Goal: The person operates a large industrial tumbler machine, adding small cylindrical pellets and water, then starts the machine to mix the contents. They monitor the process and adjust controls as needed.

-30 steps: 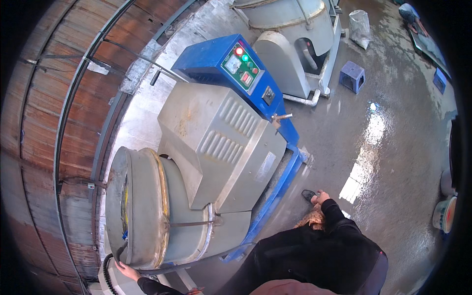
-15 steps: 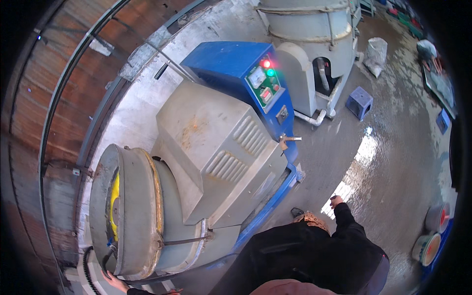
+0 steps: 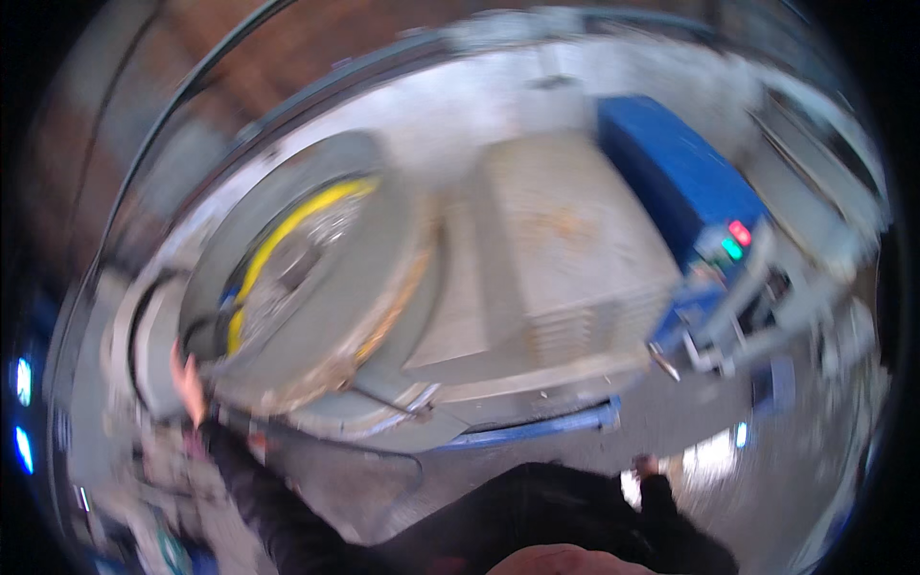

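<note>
My left hand (image 3: 189,385) is at the lower left edge of a big round grey drum (image 3: 287,388), its fingers pointing up along the outer wall beside a black hose-like part (image 3: 203,337). Motion blur hides whether those fingers grip the rim or only rest on it. Inside the drum's tilted mouth runs a yellow ring (image 3: 281,230), with a shiny, clear-looking mass (image 3: 321,235) within it. Low over the wet floor, at the right, hangs my right hand (image 3: 647,467), small and smeared, so its fingers cannot be made out.
Right of the drum stands a beige metal housing (image 3: 575,240) with vents. Behind it is a blue control cabinet (image 3: 671,168) with red and green lights. A metal lever (image 3: 663,361) juts out near a blue base rail (image 3: 537,426). A bluish stool (image 3: 772,385) is farther right.
The view has swung left, so the drum's mouth and its contents now show more fully. My left hand stays by the drum's edge, with more of its forearm visible. My right hand still hangs low.
</note>
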Motion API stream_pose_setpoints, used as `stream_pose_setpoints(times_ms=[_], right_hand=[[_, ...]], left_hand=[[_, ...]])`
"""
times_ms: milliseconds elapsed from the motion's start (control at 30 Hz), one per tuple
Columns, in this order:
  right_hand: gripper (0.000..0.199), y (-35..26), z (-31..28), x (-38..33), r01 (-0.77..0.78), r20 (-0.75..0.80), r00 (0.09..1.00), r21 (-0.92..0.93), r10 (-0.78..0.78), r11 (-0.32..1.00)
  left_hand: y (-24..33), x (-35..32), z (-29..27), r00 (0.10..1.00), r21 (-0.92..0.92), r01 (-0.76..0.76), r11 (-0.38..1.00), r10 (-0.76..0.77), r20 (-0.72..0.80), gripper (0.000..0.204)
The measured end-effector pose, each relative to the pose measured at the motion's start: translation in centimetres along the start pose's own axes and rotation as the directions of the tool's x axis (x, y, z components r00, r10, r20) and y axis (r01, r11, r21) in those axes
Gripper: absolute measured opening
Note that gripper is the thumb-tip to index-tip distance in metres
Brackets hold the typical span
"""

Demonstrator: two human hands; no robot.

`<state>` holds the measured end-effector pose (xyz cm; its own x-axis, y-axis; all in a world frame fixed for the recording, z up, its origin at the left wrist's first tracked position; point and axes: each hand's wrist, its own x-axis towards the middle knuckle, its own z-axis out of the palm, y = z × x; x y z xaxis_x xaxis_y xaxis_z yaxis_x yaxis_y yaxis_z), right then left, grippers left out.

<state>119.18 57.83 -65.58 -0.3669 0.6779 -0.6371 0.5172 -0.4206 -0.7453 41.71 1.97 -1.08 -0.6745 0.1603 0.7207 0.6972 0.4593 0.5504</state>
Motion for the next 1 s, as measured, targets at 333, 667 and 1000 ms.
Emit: stream_pose_setpoints(times_ms=[333,667,1000], right_hand=[[0.014,-12.7,5.1,4.0,-0.198,0.278,0.935,-0.101,0.218,0.975],[0.022,-17.2,17.1,-2.1,0.325,0.422,0.880,-0.203,-0.217,0.924],[0.045,-51.4,30.3,-24.1,0.942,-0.011,-0.123,-0.315,-0.992,-0.113]], left_hand=[[4.3,-0.5,1.1,0.988,0.146,0.078,0.986,-0.057,-0.141,0.055],[5.7,-0.7,1.3,0.981,0.074,0.140,0.987,-0.128,-0.146,0.054],[5.4,-0.5,1.9,0.967,0.036,0.119,0.992,-0.108,-0.232,0.051]])
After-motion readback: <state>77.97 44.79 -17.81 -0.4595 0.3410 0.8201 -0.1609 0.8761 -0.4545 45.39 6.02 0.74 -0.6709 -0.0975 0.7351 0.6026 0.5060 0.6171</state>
